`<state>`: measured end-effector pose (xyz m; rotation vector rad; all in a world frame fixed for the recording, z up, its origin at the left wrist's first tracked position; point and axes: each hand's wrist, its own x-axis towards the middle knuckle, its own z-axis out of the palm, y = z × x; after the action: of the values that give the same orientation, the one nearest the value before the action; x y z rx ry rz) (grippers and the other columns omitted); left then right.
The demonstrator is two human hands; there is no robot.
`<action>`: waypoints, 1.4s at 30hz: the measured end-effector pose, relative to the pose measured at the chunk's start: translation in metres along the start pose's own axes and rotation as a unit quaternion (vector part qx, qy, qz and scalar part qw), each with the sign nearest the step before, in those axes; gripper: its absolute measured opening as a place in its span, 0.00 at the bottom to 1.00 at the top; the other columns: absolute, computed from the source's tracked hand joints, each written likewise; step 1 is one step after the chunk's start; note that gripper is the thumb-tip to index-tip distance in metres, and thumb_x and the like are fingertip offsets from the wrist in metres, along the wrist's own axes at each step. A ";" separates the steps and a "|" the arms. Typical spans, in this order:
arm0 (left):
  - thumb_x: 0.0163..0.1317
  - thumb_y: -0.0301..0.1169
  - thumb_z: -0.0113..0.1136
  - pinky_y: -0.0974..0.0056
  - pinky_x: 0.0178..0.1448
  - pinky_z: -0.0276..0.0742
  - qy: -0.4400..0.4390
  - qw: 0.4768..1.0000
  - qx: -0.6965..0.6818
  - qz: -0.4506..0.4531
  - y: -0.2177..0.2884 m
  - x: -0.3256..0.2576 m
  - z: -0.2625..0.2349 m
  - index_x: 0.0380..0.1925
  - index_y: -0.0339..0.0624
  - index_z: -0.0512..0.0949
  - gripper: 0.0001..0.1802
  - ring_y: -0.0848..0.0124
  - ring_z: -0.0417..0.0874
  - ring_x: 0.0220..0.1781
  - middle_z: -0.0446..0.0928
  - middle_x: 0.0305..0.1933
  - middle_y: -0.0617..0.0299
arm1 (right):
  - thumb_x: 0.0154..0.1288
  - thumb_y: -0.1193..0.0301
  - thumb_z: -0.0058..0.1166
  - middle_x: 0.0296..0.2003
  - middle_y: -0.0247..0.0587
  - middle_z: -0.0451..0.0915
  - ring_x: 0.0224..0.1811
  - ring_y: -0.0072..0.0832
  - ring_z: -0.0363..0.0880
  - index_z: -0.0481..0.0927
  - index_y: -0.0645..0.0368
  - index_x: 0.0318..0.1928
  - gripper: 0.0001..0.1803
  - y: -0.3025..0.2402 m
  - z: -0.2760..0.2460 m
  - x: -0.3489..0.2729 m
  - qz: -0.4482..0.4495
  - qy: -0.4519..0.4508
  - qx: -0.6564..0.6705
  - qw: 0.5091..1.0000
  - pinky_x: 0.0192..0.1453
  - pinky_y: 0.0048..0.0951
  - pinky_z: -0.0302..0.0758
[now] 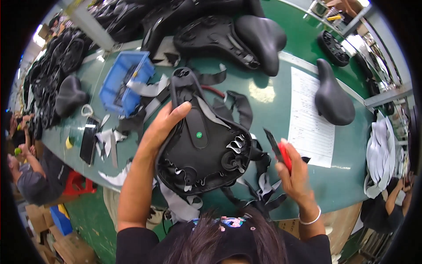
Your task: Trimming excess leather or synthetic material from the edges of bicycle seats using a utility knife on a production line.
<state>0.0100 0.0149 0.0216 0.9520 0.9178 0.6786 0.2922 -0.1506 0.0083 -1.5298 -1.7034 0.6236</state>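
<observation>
A black bicycle saddle [215, 152] lies underside up before me, its narrow nose pointing away and a green dot sticker on its middle. Gathered cover edges with pale backing show inside its wide rear rim. My left hand [169, 115] grips the saddle's left side near the nose, thumb over the top; most of its fingers are hidden beneath. To the right of the saddle, my right hand [293, 174] is closed around a red-handled utility knife [284, 157]. The knife's dark blade points up and left, apart from the saddle. Cut strips of black-and-grey trim [263, 187] lie beside and under the saddle.
A blue bin [125, 83] with scraps and a dark phone [89, 140] are on the left. Finished-looking saddles [336, 99] and a printed sheet [311, 119] lie right; more saddles [215, 39] stand at the back. Other people sit at both sides. Pale cut pieces [380, 149] hang at the right edge.
</observation>
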 end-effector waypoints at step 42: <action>0.49 0.37 0.62 0.57 0.39 0.62 0.040 0.796 0.507 0.328 -0.032 -0.009 0.045 0.23 0.39 0.78 0.12 0.57 0.71 0.30 0.75 0.24 0.55 | 0.59 0.75 0.59 0.35 0.44 0.80 0.30 0.37 0.80 0.67 0.55 0.62 0.29 -0.031 0.008 0.035 0.015 -0.033 -0.035 0.999 0.37 0.31 0.76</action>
<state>0.0490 -0.0238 0.0084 2.2977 1.0259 0.7966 0.2662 -0.1202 0.0348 -1.6020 -1.7713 0.6416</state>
